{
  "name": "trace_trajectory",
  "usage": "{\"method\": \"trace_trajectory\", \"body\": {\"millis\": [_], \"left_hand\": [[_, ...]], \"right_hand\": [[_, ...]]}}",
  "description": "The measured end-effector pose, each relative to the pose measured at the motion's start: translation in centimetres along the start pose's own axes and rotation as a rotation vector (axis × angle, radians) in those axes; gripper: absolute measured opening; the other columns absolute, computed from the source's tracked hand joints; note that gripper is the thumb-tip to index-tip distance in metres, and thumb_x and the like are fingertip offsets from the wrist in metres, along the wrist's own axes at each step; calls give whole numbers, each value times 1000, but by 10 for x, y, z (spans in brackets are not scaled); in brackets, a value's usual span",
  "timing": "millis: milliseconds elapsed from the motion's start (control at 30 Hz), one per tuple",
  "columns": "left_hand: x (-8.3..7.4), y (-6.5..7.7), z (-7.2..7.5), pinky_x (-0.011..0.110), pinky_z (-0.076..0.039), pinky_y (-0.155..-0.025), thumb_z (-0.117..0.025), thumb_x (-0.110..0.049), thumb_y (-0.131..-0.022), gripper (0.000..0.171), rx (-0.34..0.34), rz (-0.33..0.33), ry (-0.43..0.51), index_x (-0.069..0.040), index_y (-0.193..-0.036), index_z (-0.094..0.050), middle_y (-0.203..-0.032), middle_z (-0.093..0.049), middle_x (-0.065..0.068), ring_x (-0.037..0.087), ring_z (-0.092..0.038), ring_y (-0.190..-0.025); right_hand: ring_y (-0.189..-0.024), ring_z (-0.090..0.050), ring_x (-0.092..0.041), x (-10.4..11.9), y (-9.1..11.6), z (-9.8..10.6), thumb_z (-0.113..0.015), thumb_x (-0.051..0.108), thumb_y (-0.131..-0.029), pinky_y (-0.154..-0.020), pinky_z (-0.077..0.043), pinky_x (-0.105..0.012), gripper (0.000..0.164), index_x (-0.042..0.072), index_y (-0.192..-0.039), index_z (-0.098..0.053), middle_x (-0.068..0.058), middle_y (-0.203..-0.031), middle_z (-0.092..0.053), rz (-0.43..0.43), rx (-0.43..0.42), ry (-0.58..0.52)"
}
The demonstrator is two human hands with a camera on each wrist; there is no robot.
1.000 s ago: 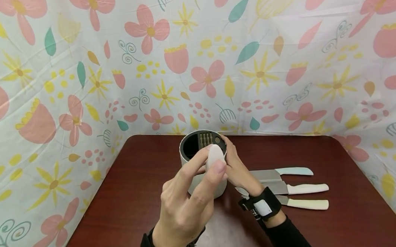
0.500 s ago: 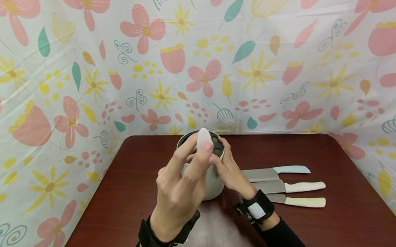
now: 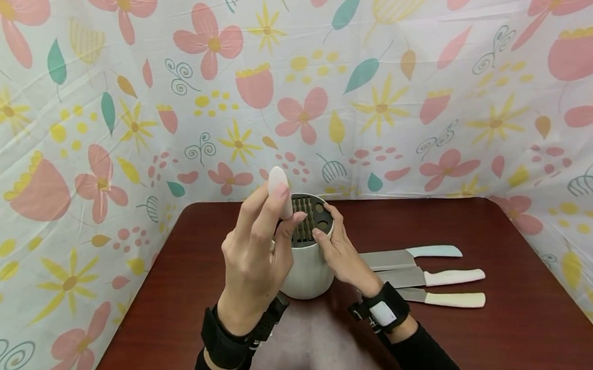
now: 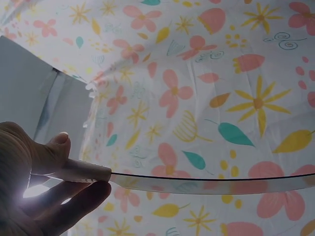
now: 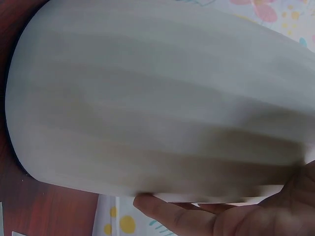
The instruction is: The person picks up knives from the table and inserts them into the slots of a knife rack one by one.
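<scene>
My left hand [image 3: 252, 251] holds a knife by its pale handle [image 3: 279, 191], raised just left of a round white knife holder [image 3: 306, 271]. In the left wrist view the long thin blade [image 4: 211, 186] reaches out sideways from the fingers, in front of the patterned cloth. My right hand [image 3: 347, 255] grips the holder's right side near the rim, with the thumb at the front and fingers behind. A dark insert [image 3: 304, 229] with narrow slots and round holes fills the holder's top; the left hand hides its left part. The ribbed holder wall [image 5: 157, 108] fills most of the right wrist view.
On the brown table [image 3: 206, 279], right of the holder, lie several knives: one with a pale blue handle [image 3: 434, 251], one with a white handle [image 3: 454, 277] and one with a cream handle [image 3: 456, 300]. A flower-patterned cloth [image 3: 290, 68] hangs behind the table.
My left hand has moved up and left with the knife, from in front of the holder to beside it, uncovering the slotted insert. My right hand stays on the holder, its thumb now against the front.
</scene>
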State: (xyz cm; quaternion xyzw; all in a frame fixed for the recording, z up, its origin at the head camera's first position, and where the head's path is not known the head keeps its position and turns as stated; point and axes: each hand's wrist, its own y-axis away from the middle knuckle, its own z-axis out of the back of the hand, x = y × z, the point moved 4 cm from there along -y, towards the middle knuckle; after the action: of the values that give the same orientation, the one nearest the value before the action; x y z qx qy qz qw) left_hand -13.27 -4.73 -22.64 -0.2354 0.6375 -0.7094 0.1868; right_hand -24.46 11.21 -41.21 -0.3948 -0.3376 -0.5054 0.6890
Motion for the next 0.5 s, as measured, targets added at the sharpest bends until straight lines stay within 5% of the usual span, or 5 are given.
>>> {"method": "trace_trajectory", "body": {"millis": [300,500], "left_hand": [[12,6,-9,31,-58,-62,-68,-8,-96,39,32,49,23,0,-131,-52,-119,-65,24,24,-69,-81],[22,10,-13,37,-61,-69,-68,-12,-97,39,40,77,0,0,-131,-52,-117,-65,24,32,-72,-95]], "right_hand": [[-156,-22,-37,1,0,0,-37,47,-109,-121,-25,-63,66,30,-160,1,-15,-169,-8,-10,14,-28],[-157,-19,-37,1,0,-1,-37,48,-109,-121,-25,-64,67,30,-161,2,-15,-169,-7,-3,18,-22]]}}
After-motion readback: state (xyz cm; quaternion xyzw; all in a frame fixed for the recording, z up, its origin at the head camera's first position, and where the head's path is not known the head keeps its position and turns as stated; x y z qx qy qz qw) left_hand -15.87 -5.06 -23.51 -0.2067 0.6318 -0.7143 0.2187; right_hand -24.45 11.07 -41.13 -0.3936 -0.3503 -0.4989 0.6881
